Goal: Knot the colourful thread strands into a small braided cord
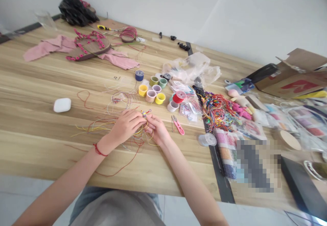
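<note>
Between my two hands is a small braided cord piece [144, 114] in yellow, blue and red, with a little loop at its upper end. My left hand [129, 123] pinches it from the left, fingers bent over the cords. From the right, my right hand [157, 127] grips it between thumb and fingers. Loose cords in red, yellow and pale grey trail from beneath the hands over the wood; a long red cord [127, 163] curves toward the table's front edge. A red string bracelet [98, 150] circles my left wrist.
Several thread spools [151, 95] stand beyond my hands. Pink thread snips [178, 125] lie to the right, near a heap of colourful cords [219, 110]. A white case [62, 105] sits at left. A woven sandal [89, 47] rests behind; a cardboard box [293, 77] stands far right.
</note>
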A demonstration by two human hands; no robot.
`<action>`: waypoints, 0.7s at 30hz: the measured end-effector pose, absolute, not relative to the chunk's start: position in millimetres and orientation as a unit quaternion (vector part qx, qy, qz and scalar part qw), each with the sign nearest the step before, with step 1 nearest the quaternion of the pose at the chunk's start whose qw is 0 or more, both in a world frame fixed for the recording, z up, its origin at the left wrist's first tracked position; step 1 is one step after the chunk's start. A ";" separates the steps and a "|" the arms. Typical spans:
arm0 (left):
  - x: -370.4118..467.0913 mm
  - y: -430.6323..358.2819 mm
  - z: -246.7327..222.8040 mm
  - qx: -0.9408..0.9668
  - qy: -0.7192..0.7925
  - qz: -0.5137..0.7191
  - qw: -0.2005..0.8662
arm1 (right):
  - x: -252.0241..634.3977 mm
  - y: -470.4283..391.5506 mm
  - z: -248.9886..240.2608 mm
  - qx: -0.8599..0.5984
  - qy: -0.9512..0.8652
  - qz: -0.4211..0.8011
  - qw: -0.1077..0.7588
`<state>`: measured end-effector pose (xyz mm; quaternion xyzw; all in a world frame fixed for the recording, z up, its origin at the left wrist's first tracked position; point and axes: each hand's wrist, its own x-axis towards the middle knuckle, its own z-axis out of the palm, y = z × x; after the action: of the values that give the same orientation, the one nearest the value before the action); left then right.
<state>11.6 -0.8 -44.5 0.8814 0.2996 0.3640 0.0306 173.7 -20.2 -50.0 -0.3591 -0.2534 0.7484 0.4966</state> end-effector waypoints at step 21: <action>-6.7 8.1 -27.1 0.748 0.417 0.445 0.263 | 176.2 -17.7 -54.9 -0.360 -0.252 0.739 0.511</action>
<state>-6.7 8.1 -27.1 0.7476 0.4175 0.4447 0.2628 176.2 -17.7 -54.9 -0.3597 -0.2522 0.7387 0.5111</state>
